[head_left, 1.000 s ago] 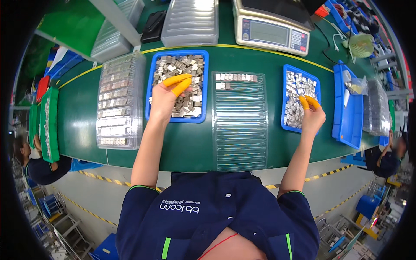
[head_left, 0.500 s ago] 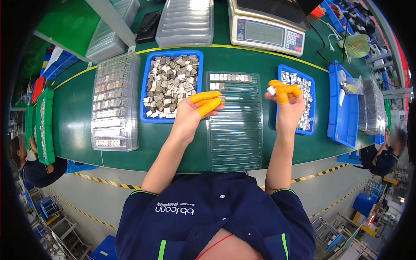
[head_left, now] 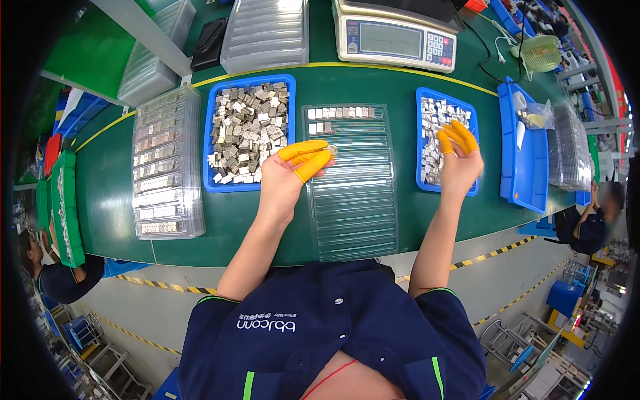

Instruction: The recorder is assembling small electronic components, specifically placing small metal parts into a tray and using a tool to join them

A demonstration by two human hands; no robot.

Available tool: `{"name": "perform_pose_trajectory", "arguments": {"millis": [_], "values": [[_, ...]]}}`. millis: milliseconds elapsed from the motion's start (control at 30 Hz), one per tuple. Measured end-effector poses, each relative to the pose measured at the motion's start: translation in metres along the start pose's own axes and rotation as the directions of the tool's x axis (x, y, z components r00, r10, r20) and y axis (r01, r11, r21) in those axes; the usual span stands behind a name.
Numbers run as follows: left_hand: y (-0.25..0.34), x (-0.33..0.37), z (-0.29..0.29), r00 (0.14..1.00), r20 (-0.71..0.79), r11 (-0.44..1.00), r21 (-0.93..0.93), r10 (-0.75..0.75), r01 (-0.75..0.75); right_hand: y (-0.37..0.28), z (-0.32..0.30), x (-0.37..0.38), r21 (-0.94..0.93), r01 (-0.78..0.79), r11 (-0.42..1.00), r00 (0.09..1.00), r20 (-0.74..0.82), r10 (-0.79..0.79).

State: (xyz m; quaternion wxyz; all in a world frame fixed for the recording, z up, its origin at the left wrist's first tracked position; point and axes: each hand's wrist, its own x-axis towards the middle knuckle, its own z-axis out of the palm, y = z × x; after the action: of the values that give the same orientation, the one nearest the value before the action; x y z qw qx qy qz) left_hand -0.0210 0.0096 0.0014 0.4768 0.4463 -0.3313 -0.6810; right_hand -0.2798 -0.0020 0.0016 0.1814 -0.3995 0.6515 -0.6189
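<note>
My left hand (head_left: pixel 283 179), in yellow finger cots, is closed in a pinch on a small grey metal connector housing (head_left: pixel 333 151), held above the left edge of a clear ribbed plastic tray (head_left: pixel 353 227). Two short rows of similar housings (head_left: pixel 343 112) lie in the tray's far slots. My right hand (head_left: pixel 461 163), also in yellow finger cots, is over the near part of a blue bin (head_left: pixel 421 167) of small white and silver pieces (head_left: pixel 435 110). Its fingers are apart, and nothing shows between them.
Left of the tray stands a blue bin (head_left: pixel 208 160) heaped with housings, beside stacked filled clear trays (head_left: pixel 167 167). A scale (head_left: pixel 393 40) and more clear trays (head_left: pixel 267 33) stand behind. Another blue bin (head_left: pixel 513 160) is at right. People sit at both sides.
My right hand has moved right and away from me over the bin; the small white piece in its fingers no longer shows. My left hand keeps its pinch on the housing. The whole view has shifted slightly.
</note>
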Motion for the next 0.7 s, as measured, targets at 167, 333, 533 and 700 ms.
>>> {"name": "perform_pose_trajectory", "arguments": {"millis": [167,333,533,700], "values": [[0.002,-0.003,0.007,0.995,-0.011,0.994,-0.042,0.104,-0.104,-0.044,0.036,-0.05,0.21,-0.363,0.908,0.846,0.482,0.227],[0.004,-0.008,0.008,0.995,0.017,0.994,-0.05,0.098,-0.097,-0.053,0.045,-0.067,0.197,-0.351,0.915,0.785,0.595,0.173],[-0.004,-0.015,0.001,0.974,0.035,0.974,0.045,0.223,-0.224,-0.056,0.038,-0.06,0.151,-0.403,0.903,0.707,0.678,0.202],[0.006,-0.018,-0.004,0.987,0.137,0.996,0.012,0.087,-0.089,-0.056,0.037,-0.052,0.002,-0.444,0.896,0.535,0.802,0.264]]}}
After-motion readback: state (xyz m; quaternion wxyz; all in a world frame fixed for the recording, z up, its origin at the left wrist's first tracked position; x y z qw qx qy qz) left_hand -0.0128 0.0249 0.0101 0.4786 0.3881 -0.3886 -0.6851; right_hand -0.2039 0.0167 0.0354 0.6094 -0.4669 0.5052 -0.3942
